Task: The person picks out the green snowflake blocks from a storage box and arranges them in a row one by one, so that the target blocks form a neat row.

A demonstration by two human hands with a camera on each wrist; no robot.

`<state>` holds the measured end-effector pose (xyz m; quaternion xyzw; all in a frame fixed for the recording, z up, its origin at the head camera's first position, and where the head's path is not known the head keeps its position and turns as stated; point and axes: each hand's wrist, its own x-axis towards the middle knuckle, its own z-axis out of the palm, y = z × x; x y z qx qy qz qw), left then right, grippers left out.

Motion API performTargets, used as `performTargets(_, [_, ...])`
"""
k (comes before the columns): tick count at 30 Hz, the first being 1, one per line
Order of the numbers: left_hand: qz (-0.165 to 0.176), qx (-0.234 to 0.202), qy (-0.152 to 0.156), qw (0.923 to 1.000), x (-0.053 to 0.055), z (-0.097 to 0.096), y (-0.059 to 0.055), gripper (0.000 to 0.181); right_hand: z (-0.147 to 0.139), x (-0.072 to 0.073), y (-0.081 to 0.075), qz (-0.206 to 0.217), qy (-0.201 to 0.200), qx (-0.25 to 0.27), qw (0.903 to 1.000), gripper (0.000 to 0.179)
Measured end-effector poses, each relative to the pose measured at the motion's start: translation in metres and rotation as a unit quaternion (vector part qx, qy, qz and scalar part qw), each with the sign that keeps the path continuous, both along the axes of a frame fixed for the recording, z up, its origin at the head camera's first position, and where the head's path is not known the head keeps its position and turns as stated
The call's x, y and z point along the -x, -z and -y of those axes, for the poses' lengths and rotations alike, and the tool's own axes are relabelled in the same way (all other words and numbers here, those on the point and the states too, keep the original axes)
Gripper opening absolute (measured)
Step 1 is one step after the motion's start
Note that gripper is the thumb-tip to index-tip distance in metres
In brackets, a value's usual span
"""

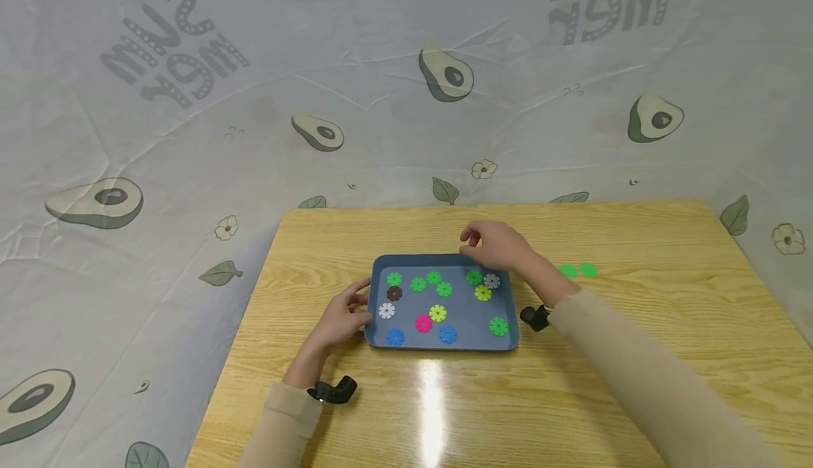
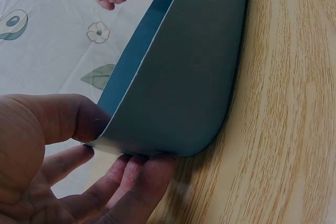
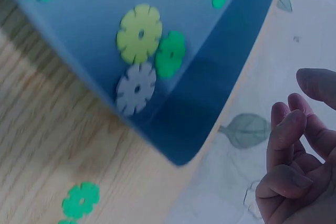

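Observation:
A blue-grey rectangular tray (image 1: 473,313) lies on the table, holding several flat notched plastic discs. Among them are a brown disc (image 1: 394,293), a pink disc (image 1: 423,323), yellow discs, blue discs, whitish discs and green discs. My left hand (image 1: 341,318) grips the tray's left wall, thumb at the rim and fingers against the outside, as the left wrist view shows. Over the tray's far right corner is my right hand (image 1: 497,243), its fingers loosely curled around nothing. Beneath it in the tray, a grey disc (image 3: 136,88) sits beside yellow and green ones.
Two green discs (image 1: 579,270) lie on the wooden table (image 1: 667,298) to the right of the tray, beyond my right forearm. Behind the table hangs a pale cloth (image 1: 381,30) printed with avocados and leaves. Each wrist wears a black strap device (image 1: 336,390).

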<state>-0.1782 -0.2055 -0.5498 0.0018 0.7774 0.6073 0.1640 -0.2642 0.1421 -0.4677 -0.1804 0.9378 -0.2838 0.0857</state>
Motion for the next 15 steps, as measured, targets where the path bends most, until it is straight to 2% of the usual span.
performTargets(15, [-0.002,0.002,0.003,1.0000,-0.001,0.001,-0.001,0.080,0.031,-0.003,0.017,0.041,-0.036,-0.039,0.9978,0.028])
